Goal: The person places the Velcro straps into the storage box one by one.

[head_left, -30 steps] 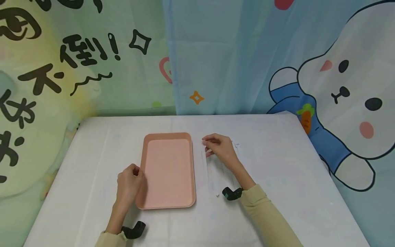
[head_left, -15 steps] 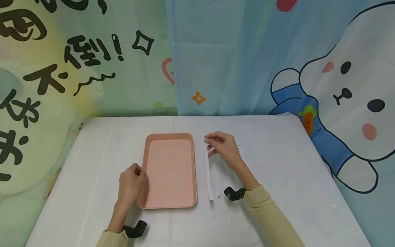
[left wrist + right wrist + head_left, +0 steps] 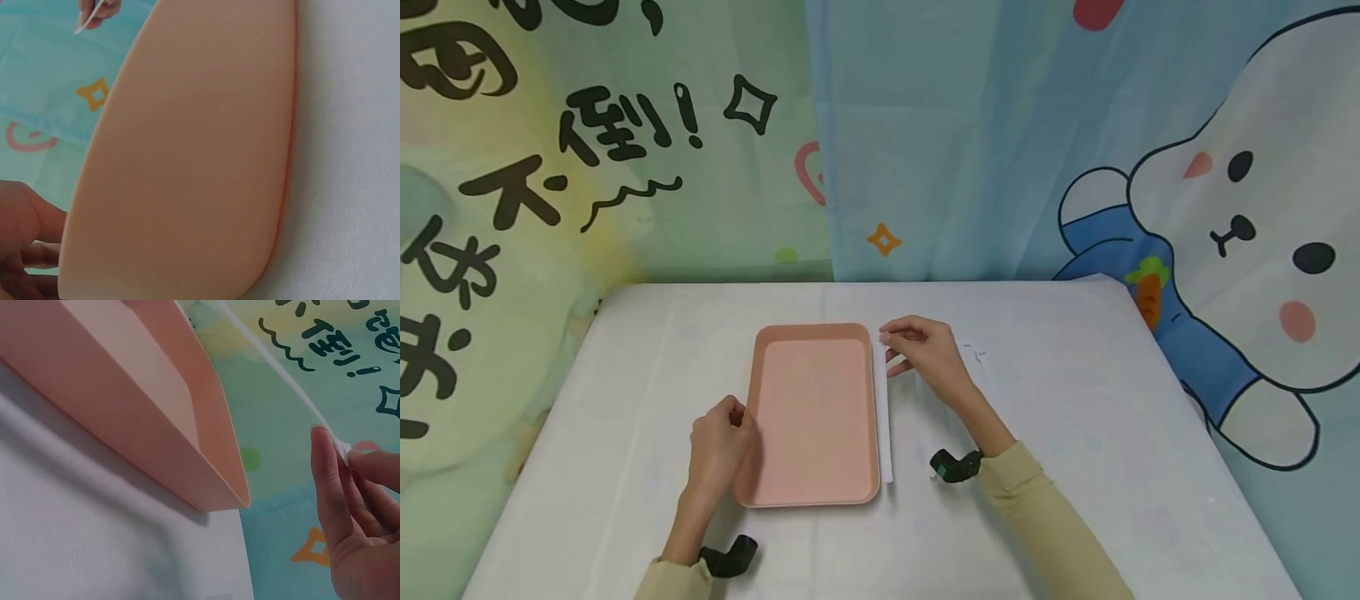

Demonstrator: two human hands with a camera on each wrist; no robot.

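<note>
My right hand (image 3: 921, 354) pinches one end of a long, narrow white strip (image 3: 882, 425). The strip runs from the fingertips toward the near side of the table, along the right edge of a shallow pink tray (image 3: 816, 417). In the right wrist view, thumb and fingers meet on the strip's end, beyond the tray corner (image 3: 212, 487). At the tray's left side my left hand (image 3: 721, 442) holds the rim with curled fingers. The left wrist view has those fingers passing behind the outer wall (image 3: 187, 150), which hides their tips.
A white cloth covers the table (image 3: 1060, 500). Faint, see-through items with small marks (image 3: 976, 358) lie right of the right wrist. A printed curtain (image 3: 925, 167) hangs behind the far edge. Each wrist wears a black camera (image 3: 955, 467).
My right hand has shifted left with the white strip, bringing it from the table right of the tray to the tray's right edge. The left hand and tray stay in place.
</note>
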